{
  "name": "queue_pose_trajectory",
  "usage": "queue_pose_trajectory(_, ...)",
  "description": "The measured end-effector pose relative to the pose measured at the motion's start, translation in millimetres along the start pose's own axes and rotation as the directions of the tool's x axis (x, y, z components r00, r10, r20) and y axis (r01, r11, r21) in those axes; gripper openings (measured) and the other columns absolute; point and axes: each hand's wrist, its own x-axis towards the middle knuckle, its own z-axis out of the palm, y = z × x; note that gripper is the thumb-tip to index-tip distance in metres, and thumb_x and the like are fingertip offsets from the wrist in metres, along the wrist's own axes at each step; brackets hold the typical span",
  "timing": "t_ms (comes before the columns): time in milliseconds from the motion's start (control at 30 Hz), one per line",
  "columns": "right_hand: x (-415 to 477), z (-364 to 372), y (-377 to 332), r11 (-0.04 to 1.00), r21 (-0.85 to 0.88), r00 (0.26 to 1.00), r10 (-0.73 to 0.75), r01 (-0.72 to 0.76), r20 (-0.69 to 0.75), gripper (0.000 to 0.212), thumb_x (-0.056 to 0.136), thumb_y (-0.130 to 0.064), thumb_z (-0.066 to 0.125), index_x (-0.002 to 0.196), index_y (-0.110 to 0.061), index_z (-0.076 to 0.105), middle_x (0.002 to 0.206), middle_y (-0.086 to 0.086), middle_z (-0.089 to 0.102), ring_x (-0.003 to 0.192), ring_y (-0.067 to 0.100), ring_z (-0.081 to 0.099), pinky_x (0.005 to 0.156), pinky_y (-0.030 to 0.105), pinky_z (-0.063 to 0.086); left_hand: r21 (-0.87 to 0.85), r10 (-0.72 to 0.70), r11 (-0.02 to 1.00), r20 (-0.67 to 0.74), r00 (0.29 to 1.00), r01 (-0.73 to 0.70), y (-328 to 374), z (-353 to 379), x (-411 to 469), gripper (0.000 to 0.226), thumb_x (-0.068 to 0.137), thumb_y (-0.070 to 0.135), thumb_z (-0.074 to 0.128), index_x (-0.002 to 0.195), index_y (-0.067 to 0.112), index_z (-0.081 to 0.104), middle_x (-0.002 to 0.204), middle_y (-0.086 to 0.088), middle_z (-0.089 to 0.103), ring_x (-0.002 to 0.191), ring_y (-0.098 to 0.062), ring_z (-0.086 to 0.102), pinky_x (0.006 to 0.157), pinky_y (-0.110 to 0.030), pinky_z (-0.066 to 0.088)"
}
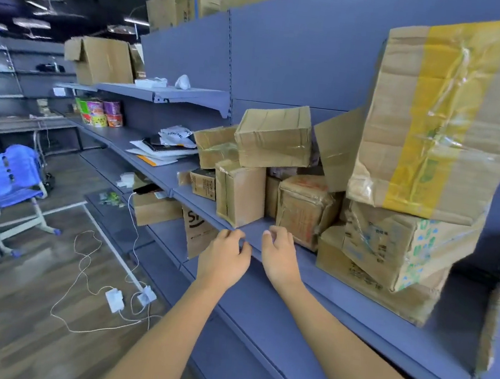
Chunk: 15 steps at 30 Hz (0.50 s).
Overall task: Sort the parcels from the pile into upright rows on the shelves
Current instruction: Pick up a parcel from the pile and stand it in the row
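- Parcels [275, 137]: brown, taped, piled on the middle shelf [339, 298]; several tilted, one upright at the front edge.
- Left hand [224, 258]: at the shelf edge below the upright parcel; grip empty, fingers loosely curled.
- Right hand [280, 256]: over bare shelf; grip empty, fingers loosely curled.
- Beyond: blue chair [7, 181], white cables [85, 263] on the floor [20, 334].

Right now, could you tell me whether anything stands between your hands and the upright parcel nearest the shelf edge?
Nothing visible does. The left hand and right hand are at the shelf edge, holding nothing, and the parcel stands just beyond the left hand with only bare shelf between. Other parcels crowd it behind and beside.
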Motion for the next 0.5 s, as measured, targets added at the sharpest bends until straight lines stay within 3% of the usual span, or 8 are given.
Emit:
queue_pose_trajectory(300, 112.9, 51.6, -38.4, 0.998, 0.054, 0.998, -0.021, 0.025, -0.063, 0.035, 0.101, -0.026, 0.039, 0.132, -0.011, 0.045, 0.134, 0.01, 0.042, 0.118, 0.023, 0.048, 0.092, 0.03, 0.038, 0.048, 0.092, 0.994, 0.016, 0.996, -0.093, -37.3, -23.9, 125.7, 0.035, 0.098, 0.034, 0.038, 0.129, 0.022, 0.047, 0.128, -0.002, 0.048, 0.112, -0.027, 0.053, 0.084, -0.04, 0.047)
queue_pose_trajectory(500, 135.0, 50.1, -23.2, 0.999, -0.002, 0.991, 0.042, -0.042, -0.128, 0.034, 0.101, -0.023, 0.042, 0.133, -0.013, 0.046, 0.132, 0.006, 0.049, 0.106, 0.011, 0.045, 0.086, 0.022, 0.034, 0.017, 0.219, 0.975, 0.129, 0.967, -0.223, -35.1, 8.6, 160.9, 0.025, 0.096, 0.033, 0.04, 0.112, 0.016, 0.052, 0.115, -0.004, 0.057, 0.103, -0.028, 0.056, 0.076, -0.038, 0.047)
